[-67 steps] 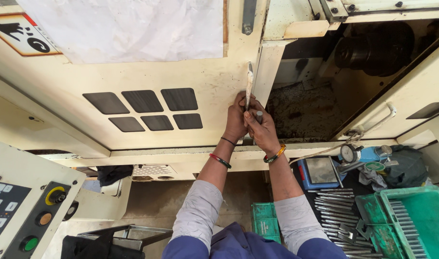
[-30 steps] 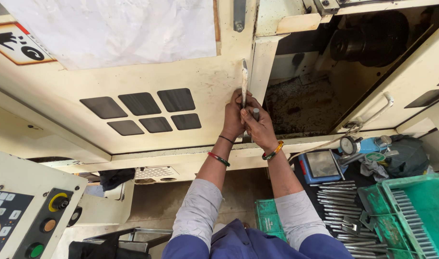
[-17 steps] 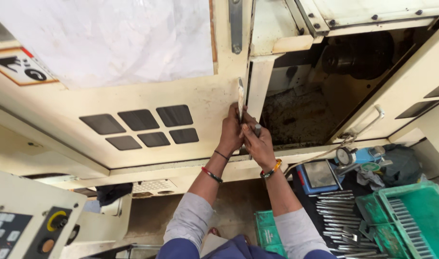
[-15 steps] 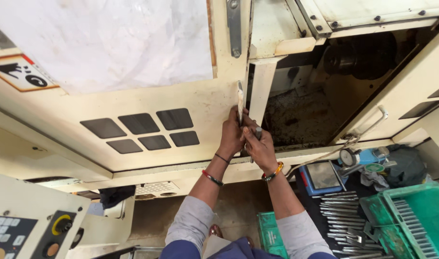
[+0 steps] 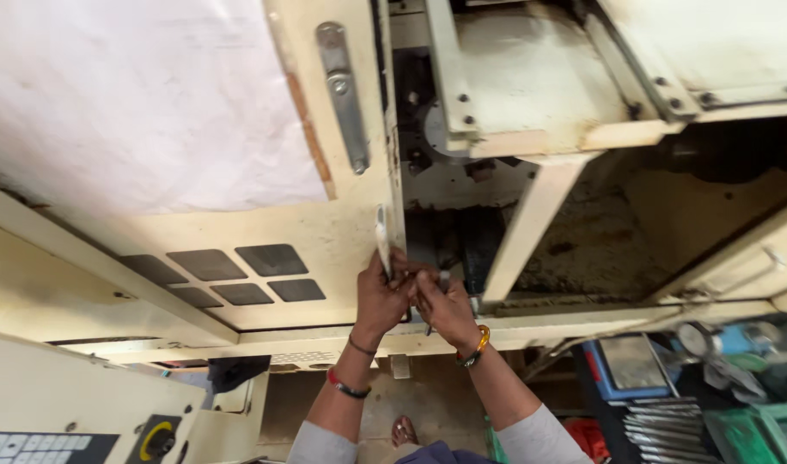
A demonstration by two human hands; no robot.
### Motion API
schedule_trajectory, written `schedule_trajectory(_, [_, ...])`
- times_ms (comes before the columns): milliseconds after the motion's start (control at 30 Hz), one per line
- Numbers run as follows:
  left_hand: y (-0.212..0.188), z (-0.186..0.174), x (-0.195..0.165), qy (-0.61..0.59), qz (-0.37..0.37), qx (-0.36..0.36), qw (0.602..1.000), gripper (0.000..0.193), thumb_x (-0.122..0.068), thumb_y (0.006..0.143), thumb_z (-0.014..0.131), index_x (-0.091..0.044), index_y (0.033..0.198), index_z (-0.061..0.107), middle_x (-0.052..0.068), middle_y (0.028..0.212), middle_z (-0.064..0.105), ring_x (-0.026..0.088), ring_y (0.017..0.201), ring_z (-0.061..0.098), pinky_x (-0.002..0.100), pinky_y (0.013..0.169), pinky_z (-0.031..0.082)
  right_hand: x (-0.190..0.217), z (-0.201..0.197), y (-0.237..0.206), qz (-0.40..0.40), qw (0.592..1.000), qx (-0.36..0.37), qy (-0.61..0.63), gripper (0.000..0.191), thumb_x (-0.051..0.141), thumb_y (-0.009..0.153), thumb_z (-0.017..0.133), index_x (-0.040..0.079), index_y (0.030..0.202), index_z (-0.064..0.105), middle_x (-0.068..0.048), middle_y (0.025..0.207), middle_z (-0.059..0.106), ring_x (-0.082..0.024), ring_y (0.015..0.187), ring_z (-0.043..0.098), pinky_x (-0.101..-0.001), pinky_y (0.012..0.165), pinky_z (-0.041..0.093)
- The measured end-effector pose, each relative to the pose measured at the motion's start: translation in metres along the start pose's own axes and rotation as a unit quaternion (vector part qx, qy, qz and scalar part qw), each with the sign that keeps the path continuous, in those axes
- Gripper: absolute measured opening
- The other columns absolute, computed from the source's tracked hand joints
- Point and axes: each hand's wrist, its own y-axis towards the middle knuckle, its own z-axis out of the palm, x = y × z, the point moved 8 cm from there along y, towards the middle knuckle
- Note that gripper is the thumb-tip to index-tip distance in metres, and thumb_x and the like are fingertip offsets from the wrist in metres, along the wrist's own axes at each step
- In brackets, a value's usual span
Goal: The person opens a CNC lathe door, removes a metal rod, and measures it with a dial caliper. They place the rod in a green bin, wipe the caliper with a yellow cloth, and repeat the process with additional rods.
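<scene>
Both hands up at the right edge of the cream machine door. Left hand closed around the door's pale handle — apparently steadying it. Right hand pinching a thin dark tool beside the gap, just above the lower sill.

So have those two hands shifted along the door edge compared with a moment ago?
No. The left hand and right hand stay at the door's edge, beside the dark vent panels, as before. Only the head camera has come closer.
</scene>
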Motion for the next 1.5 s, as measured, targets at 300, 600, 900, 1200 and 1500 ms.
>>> schedule_trajectory(300, [-0.009, -0.13, -0.036, 0.18, 0.024, -0.217, 0.959, 0.035, -0.032, 0.106, 0.06, 0.003, 0.113, 0.059, 0.008, 0.09, 0.064, 0.011, 0.08, 0.06, 0.028, 0.072, 0.05, -0.122, -0.009, 0.148, 0.158, 0.929, -0.177, 0.285, 0.011, 0.032, 0.105, 0.051, 0.025, 0.104, 0.043, 0.001, 0.075, 0.051, -0.015, 0.067, 0.055, -0.0539, 0.073, 0.053])
schedule_trajectory(600, [-0.013, -0.231, 0.048, 0.005, 0.05, -0.39, 0.919, 0.051, -0.05, 0.109, 0.053, -0.005, 0.084, 0.051, -0.003, 0.069, 0.045, 0.006, 0.061, 0.038, 0.024, 0.055, 0.031, -0.183, 0.047, 0.275, 0.224, 0.916, -0.234, 0.237, 0.045, 0.021, 0.101, 0.059, 0.027, 0.134, 0.029, -0.008, 0.106, 0.049, -0.031, 0.09, 0.059, -0.0859, 0.098, 0.034])
schedule_trajectory(900, [-0.021, -0.292, 0.08, 0.036, 0.073, -0.429, 0.9, 0.06, -0.056, 0.106, 0.053, -0.004, 0.076, 0.05, 0.0, 0.066, 0.049, 0.006, 0.056, 0.04, 0.025, 0.051, 0.032, -0.159, 0.171, 0.366, 0.209, 0.959, 0.001, 0.192, 0.084, 0.073, 0.085, 0.067, 0.015, 0.142, 0.047, -0.016, 0.138, 0.062, -0.031, 0.109, 0.072, -0.0561, 0.097, 0.056])
schedule_trajectory(1200, [-0.03, -0.324, 0.093, 0.074, 0.029, -0.46, 0.885, 0.064, -0.062, 0.103, 0.052, -0.003, 0.081, 0.054, -0.001, 0.064, 0.05, 0.005, 0.055, 0.042, 0.022, 0.05, 0.033, -0.159, 0.081, 0.371, 0.117, 0.926, -0.351, 0.078, 0.051, 0.022, 0.091, 0.061, 0.018, 0.127, 0.025, -0.015, 0.109, 0.059, -0.028, 0.089, 0.065, -0.0477, 0.072, 0.055])
schedule_trajectory(1500, [-0.034, -0.327, 0.105, -0.031, 0.054, -0.449, 0.891, 0.058, -0.056, 0.103, 0.059, 0.0, 0.087, 0.051, 0.002, 0.074, 0.048, 0.007, 0.062, 0.041, 0.023, 0.052, 0.033, -0.139, 0.041, 0.377, -0.047, 0.964, -0.225, 0.13, 0.053, -0.008, 0.096, 0.046, 0.013, 0.133, 0.015, -0.022, 0.106, 0.062, -0.026, 0.074, 0.065, -0.0329, 0.058, 0.054])
